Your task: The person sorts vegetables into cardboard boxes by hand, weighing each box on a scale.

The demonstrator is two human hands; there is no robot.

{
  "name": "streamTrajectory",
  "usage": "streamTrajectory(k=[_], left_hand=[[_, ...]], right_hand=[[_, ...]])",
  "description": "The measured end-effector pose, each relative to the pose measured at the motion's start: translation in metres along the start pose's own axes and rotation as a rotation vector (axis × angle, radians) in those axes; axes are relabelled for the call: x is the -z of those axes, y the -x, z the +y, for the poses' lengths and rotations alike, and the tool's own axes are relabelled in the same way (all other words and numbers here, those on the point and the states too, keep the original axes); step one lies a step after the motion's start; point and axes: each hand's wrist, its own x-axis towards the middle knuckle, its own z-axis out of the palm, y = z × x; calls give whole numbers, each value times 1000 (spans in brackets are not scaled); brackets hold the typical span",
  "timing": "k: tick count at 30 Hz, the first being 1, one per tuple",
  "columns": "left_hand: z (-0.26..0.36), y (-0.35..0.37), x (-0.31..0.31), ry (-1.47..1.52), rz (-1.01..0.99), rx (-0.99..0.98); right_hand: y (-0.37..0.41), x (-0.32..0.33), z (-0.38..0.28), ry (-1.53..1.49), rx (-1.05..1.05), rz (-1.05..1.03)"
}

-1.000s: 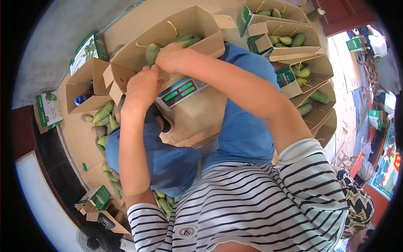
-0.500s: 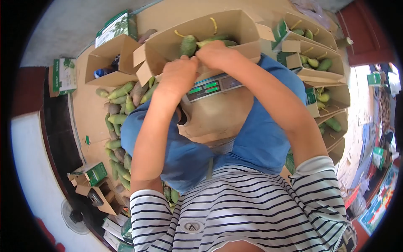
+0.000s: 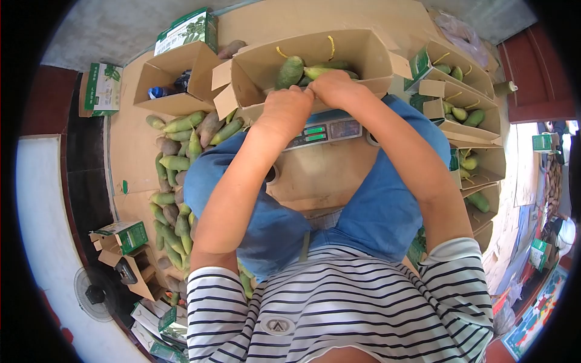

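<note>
A cardboard box (image 3: 257, 63) with two yellow rope handles on its far wall stands in front of me. Inside it lie several green radishes (image 3: 290, 72). My left hand (image 3: 289, 107) is at the top of the near wall, its fingers pinched together. Right beside it, my right hand (image 3: 334, 88) also has its fingers curled closed over the same edge. What the fingertips grip is hidden. Below the box, a digital scale (image 3: 346, 129) shows lit green displays, partly covered by my left hand.
On the left, green and brownish radishes (image 3: 175, 163) lie piled beside my leg. An open carton (image 3: 163, 75) holding a blue item stands at the upper left. More cardboard boxes with radishes (image 3: 463, 115) line the right side. A fan (image 3: 95, 294) is at the lower left.
The whole view has shifted, so the box and hands appear farther right and slightly lower. Both hands stay at the near wall, fingers closed.
</note>
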Motion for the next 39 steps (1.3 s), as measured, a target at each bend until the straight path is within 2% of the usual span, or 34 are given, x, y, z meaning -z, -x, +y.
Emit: streamTrajectory(k=[11,14,23,27,31,35,36,39], left_hand=[[2,1,3,19,1,-13],[3,2,3,18,6,-11],[1,1,5,3,-10,1],[-10,2,16,-7,38,57],[-20,4,24,0,402,74],[-29,2,20,10,573,53],[-28,2,21,1,549,64],[-28,1,19,-3,528,60]], right_hand=[[-1,0,-1,-7,-1,20],[2,8,-5,-8,-26,-61],[5,9,-6,-39,-25,-55],[6,9,-5,59,-7,-50],[7,14,-7,95,-17,-77],[16,28,-9,73,-23,-69],[16,31,-9,61,-37,-70],[13,27,1,43,54,150]])
